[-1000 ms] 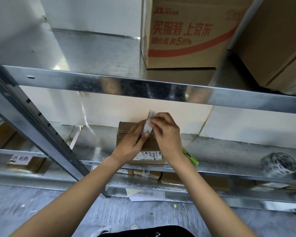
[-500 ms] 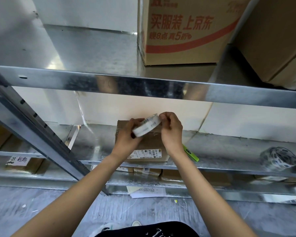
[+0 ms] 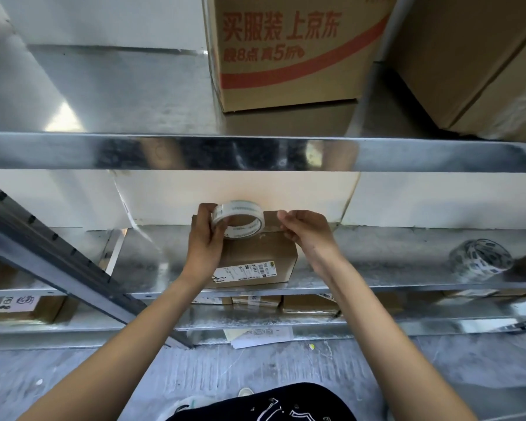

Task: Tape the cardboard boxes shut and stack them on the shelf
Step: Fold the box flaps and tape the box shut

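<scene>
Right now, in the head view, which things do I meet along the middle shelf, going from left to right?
Left hand → roll of clear tape held in it → right hand, its fingers pinching the tape end → patterned tape roll lying far right. The small cardboard box sits under the hands.

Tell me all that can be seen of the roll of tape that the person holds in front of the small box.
The roll of tape is a ring of clear tape with faint printed text along its band, wound thin on a hollow core. It is held in the air, tilted so its open middle shows, above the small box on the middle shelf. The left hand grips its left side. The right hand pinches a short clear strip pulled out to the right.
</scene>
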### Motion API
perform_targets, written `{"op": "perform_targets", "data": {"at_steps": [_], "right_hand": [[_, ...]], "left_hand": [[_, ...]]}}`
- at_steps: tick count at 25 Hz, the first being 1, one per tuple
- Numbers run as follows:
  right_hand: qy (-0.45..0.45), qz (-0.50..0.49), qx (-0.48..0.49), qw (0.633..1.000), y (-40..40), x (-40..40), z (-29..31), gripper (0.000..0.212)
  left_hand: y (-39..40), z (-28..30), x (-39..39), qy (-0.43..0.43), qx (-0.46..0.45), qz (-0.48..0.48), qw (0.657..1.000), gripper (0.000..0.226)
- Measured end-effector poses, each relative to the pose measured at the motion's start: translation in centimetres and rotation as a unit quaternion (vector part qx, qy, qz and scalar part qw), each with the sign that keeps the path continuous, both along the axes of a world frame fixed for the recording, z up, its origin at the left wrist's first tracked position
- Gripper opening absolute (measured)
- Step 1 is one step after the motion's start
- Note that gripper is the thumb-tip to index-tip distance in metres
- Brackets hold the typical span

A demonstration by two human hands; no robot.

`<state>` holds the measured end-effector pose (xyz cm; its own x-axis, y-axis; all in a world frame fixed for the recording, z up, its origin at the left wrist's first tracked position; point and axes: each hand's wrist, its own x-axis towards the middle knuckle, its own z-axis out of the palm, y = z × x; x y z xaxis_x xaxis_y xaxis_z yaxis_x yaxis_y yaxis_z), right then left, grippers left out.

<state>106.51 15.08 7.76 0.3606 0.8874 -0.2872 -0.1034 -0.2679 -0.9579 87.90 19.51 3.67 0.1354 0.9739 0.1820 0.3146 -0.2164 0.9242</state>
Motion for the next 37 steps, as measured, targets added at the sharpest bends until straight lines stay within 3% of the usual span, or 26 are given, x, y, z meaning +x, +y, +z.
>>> {"op": "perform_targets", "data": {"at_steps": [2, 6, 8, 13, 25, 37], "right_hand": [[-0.028, -0.039, 0.005, 0.999, -0.1, 0.6, -0.5, 0.018], [0.043, -0.058, -0.015, 0.997, -0.6, 2.0, -0.6, 0.017], [0.083, -0.061, -0.038, 0.994, -0.6, 2.7, -0.4, 0.015], [0.154, -0.081, -0.089, 0.981, 0.0, 3.8, -1.0, 0.008], [0.151, -0.107, -0.088, 0.979, 0.1, 2.9, -2.5, 0.021], [0.218, -0.098, -0.126, 0.963, 0.8, 4.2, -3.5, 0.01]], "left_hand": [[-0.1, 0.3, 0.2, 0.036, -0.001, -0.019, 0.999, 0.012], [-0.4, 0.6, 0.8, 0.13, 0.035, -0.029, 0.99, 0.009], [-0.5, 0.6, 0.6, 0.106, 0.044, -0.017, 0.993, 0.008], [-1.1, 0.3, 0.9, 0.103, 0.091, 0.003, 0.991, 0.031], [-1.4, 0.9, 1.4, 0.096, 0.136, 0.008, 0.986, 0.039], [-1.3, 0.7, 1.5, 0.137, 0.125, -0.028, 0.982, 0.042]]}}
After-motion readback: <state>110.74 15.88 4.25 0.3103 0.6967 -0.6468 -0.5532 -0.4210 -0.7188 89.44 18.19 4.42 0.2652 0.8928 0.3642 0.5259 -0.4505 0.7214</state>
